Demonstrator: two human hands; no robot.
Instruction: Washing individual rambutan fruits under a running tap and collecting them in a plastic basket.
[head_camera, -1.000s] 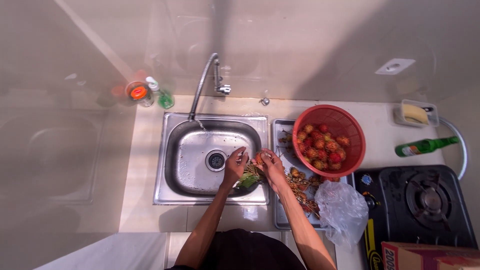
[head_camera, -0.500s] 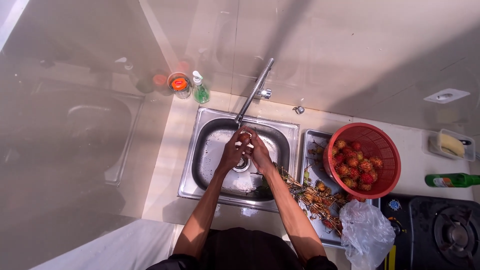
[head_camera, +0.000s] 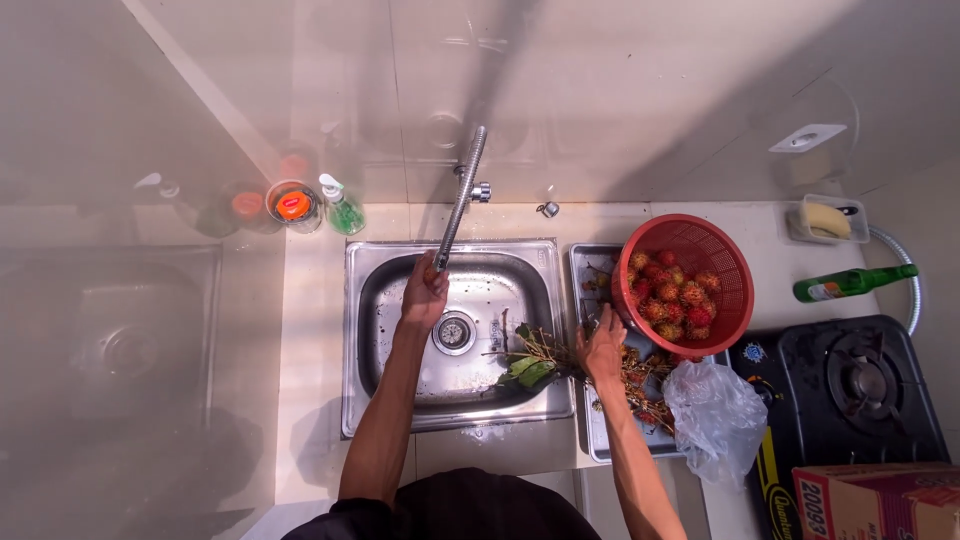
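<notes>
Pale glossy wall tiles (head_camera: 620, 90) reflected the cream bench (head_camera: 310, 380), with a black gas stove (head_camera: 850, 390) at the right.

Sink (head_camera: 400, 420) left of tray (head_camera: 583, 262), basket (head_camera: 735, 300) on tray, stove (head_camera: 860, 390) far right, bag (head_camera: 715, 420) btwn.

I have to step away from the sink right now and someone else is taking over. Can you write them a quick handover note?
Left hand: up at the faucet spout over the sink, holding nothing.
Right hand: on the twiggy fruit bunch on the metal tray, beside the red basket.
Done: many red spiky fruits already in the basket; leafy stems lie in the sink.
Left: fruit remains on the stems on the tray.
</notes>
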